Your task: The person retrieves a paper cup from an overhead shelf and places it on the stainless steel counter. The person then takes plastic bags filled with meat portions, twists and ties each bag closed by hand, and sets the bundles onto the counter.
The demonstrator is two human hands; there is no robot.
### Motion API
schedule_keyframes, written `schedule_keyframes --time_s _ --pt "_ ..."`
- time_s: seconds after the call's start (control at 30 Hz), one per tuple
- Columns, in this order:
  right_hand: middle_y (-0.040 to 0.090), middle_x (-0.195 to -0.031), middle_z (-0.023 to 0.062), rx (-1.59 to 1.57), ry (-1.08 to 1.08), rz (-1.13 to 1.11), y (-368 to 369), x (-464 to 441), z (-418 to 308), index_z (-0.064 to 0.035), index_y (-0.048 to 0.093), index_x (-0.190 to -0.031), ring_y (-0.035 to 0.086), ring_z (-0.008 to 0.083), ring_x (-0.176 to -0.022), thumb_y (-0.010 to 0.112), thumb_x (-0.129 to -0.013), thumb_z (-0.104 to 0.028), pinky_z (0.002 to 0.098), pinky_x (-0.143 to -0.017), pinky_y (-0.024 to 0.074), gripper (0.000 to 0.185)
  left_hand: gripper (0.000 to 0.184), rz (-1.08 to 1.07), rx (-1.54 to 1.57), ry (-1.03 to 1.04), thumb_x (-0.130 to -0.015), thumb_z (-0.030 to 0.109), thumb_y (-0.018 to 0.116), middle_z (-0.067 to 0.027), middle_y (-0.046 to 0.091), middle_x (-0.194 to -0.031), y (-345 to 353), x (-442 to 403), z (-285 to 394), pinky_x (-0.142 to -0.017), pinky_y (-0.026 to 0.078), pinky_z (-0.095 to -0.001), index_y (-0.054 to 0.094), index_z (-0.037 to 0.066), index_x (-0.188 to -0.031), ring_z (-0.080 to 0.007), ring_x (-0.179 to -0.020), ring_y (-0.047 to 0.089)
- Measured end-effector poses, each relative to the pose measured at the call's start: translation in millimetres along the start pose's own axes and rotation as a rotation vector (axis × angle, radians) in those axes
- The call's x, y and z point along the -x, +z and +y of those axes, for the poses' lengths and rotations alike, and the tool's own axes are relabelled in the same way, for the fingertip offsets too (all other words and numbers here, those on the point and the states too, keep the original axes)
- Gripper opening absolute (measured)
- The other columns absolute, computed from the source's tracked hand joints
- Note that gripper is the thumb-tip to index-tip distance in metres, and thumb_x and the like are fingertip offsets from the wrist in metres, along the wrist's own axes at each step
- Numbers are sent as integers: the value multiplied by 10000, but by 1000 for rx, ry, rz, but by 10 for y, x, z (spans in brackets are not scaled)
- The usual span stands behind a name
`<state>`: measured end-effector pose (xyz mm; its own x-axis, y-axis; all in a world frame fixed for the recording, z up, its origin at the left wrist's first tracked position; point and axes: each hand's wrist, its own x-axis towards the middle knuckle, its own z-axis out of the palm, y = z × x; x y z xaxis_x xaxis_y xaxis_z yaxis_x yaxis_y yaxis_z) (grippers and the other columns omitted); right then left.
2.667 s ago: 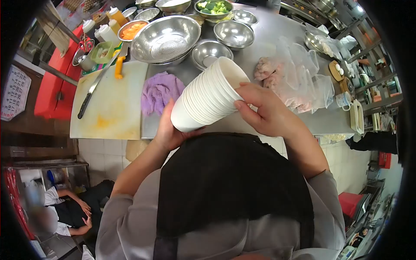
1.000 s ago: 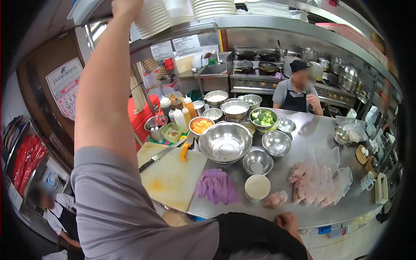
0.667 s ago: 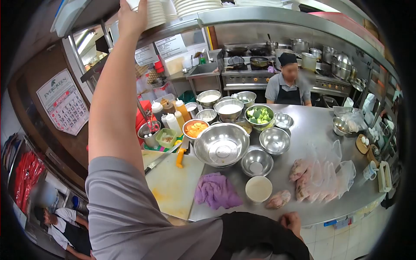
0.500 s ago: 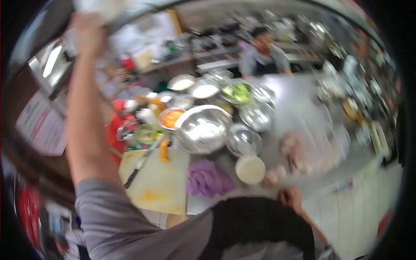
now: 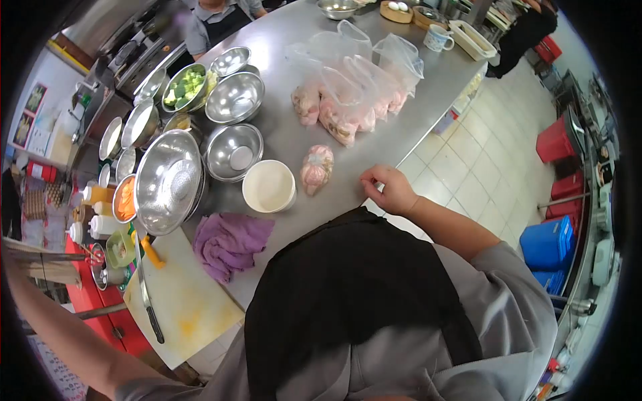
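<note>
To the right of the white tub (image 5: pixel 269 187), a pinkish bundle (image 5: pixel 317 170) was seen lengthwise fore-and-aft, the right grip (image 5: pixel 389 190) farther right, curled, its hold untellable, the left grip hidden

Steel tabletop (image 5: pixel 284 134), bare and glossy between the things. Near the front edge, a white cup (image 5: pixel 269 188), upright, with a small bagged bundle of pinkish meat (image 5: pixel 317 170) just beside; farther back, a larger heap of bagged meat (image 5: pixel 341 125). Next to the cup, a crumpled purple cloth (image 5: pixel 231 244). At the left end, a pale cutting board (image 5: pixel 190 314), stained yellow, under a black-handled knife (image 5: pixel 148 297) and a yellow-handled tool (image 5: pixel 152 252). Along the left side, clustered steel bowls (image 5: pixel 234 98), some with food. Toward the far right end, a patterned mug (image 5: pixel 438 38) near an oblong white tray (image 5: pixel 473 41).
</note>
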<state>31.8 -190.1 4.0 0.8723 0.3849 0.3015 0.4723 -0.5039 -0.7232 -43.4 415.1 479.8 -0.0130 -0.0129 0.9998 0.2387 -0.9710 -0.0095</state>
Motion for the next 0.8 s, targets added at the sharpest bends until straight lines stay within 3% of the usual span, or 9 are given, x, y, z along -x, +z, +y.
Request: schedule_keyframes --time_s 0.07,0.13,0.2,0.23,0.27,0.33,0.47,0.6,0.8 --pt "648 -844 114 -31 63 8 -48 64 -35 -51 663 -919 650 274 -757 689 -871 -117 376 -679 536 86 459 -477 285 -264 -1013 409 559 -235 638 -1214 -531 337 572 -969 476 -484 646 -1 -1201 -377 -1085 618" --pt "647 -835 110 -52 111 40 -78 130 -63 -54 666 -920 651 267 -757 688 -871 -113 370 -679 536 80 427 -630 929 -440 -1004 332 432 -163 627 -1304 -482 1366 822 -1057 419 -482 591 20 -1249 -327 -1221 584" --pt "654 -840 116 -51 116 -31 -108 194 -24 -61 670 -924 657 270 -757 683 -876 -130 371 -693 542 85 448 -1169 1159 -543 -928 285 560 -195 636 -1257 -705 2281 1569 -1060 437 -453 607 -31 -1242 -323 -1188 594" --pt "655 -840 118 -36 115 -77 -134 229 -54 -63 671 -925 659 269 -759 682 -878 -136 372 -696 543 88 468 -1148 1028 -413 -841 198 681 -170 635 -1264 -896 2477 2389 -1055 438 -453 609 0 -1259 -314 -1204 586" --pt "657 -841 120 -22 109 -127 -164 258 -72 -65 672 -927 660 268 -760 680 -880 -142 373 -699 544 91 502 -1275 929 -140 -786 165 763 -163 630 -1260 -732 2714 2612 -1033 428 -464 619 24 -1245 -317 -1212 573" --pt "665 -843 115 -82 120 -184 -204 335 -28 -78 681 -937 666 280 -769 691 -864 -168 387 -706 543 117 527 -1245 787 134 -820 276 753 -150 628 -1228 -582 3023 3149 -1010 400 -484 616 32 -1266 -326 -1206 556" --pt "670 -850 113 -139 100 -249 -335 490 362 -89 693 -973 663 273 -754 709 -834 -167 363 -699 539 159 560 -1355 516 349 -832 379 734 -137 648 -1143 -285 3528 3632 -986 380 -491 615 60 -1276 -334 -1136 578" --pt "663 -908 132 -147 53 -229 -976 678 997 -33 675 -1015 679 247 -786 678 -863 -70 353 -714 559 157 375 -1634 258 396 -849 323 707 -127 704 -1021 -171 3466 3985 -948 403 -490 702 121 -1164 -324 -1079 621" --pt "691 -825 91 -213 481 -135 -1854 1303 1863 -6 683 -985 649 142 -717 676 -930 -107 289 -680 535 115 210 -1614 303 288 -847 194 667 -193 717 -918 -62 3521 4213 -829 513 -463 752 86 -1006 -376 -882 679"
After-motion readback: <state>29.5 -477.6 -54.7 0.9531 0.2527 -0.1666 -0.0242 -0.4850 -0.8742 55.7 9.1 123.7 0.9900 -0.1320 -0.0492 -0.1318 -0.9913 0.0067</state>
